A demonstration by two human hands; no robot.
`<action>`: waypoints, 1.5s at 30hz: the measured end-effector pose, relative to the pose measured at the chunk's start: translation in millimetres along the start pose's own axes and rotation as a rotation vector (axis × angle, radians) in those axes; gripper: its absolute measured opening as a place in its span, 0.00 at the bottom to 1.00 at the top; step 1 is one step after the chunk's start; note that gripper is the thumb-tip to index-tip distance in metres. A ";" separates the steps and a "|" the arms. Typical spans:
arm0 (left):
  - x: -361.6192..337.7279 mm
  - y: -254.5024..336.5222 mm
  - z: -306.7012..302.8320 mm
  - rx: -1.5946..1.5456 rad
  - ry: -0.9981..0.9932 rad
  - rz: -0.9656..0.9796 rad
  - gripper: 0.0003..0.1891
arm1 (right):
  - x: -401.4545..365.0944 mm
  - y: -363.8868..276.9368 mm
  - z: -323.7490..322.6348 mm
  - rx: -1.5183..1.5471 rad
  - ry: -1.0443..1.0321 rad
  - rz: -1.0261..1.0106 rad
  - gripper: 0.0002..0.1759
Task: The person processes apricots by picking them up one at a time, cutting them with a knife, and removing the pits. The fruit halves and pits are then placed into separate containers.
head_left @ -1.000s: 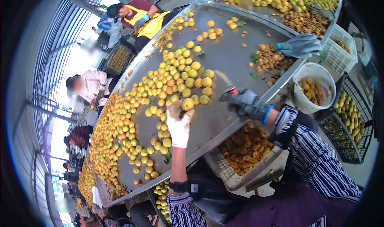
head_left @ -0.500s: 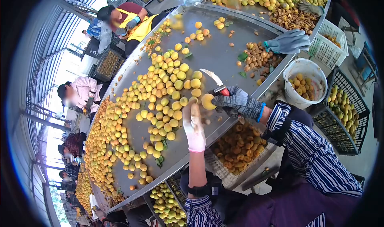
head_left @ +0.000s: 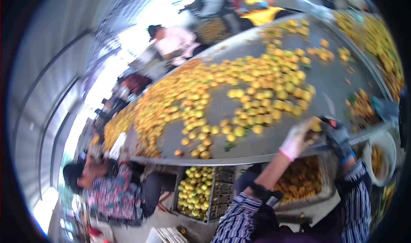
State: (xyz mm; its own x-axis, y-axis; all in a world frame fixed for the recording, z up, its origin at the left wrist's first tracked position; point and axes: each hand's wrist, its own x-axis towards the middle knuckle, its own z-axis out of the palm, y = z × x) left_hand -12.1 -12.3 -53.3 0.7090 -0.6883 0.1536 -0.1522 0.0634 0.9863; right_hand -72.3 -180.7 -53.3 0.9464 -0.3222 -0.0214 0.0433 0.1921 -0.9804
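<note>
My left hand, in a white and pink glove, has its fingers closed around a yellow apricot. My right hand, in a grey knit glove, grips a curved knife by its red handle. The pale blade points up and is blurred. Both hands meet at the apricot, over the near edge of the metal table. How the right fingers touch the fruit is smeared by motion. Many loose apricots lie on the table beyond my hands.
Below my hands stands a crate of cut apricots. A white bucket is at the right, beside a brown heap of pits. A crate of greenish apricots sits under the table edge. A person in a flowered top sits at left; others work across the table.
The view has swung left, so the table and my hands appear farther right. My left hand has closed on the apricot that was at my right fingertips. The knife stays in my right hand.
</note>
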 end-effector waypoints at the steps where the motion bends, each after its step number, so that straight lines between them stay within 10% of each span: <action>1: 3.7 -6.5 0.2 -0.372 0.031 -0.167 0.24 | 4.0 4.4 -3.3 -0.027 0.027 0.048 0.15; 3: 9.1 9.6 6.1 -0.756 0.134 -0.348 0.19 | 6.7 12.8 -4.9 -0.122 0.051 -0.044 0.14; 28: 21.3 -18.3 20.4 -0.470 0.364 -0.010 0.13 | 32.0 67.7 -11.9 0.166 0.068 -0.110 0.06; 32: 18.1 -10.3 18.1 -0.416 0.439 -0.065 0.10 | 36.8 71.9 -28.2 -0.150 0.017 0.002 0.08; 36: 20.3 -25.3 11.4 -0.390 0.498 0.054 0.11 | 59.7 98.1 -16.2 0.226 -0.005 -0.009 0.13; 45: -5.7 -23.4 -19.1 -0.667 0.387 -0.188 0.21 | 36.1 58.6 35.0 0.106 -0.011 0.075 0.11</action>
State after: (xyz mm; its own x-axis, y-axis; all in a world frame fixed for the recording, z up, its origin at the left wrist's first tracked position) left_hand 0.6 4.0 -76.1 0.8897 -0.4378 -0.1297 0.3515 0.4754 0.8065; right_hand -24.5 -148.6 -104.6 0.9516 -0.2935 -0.0907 0.0058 0.3125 -0.9499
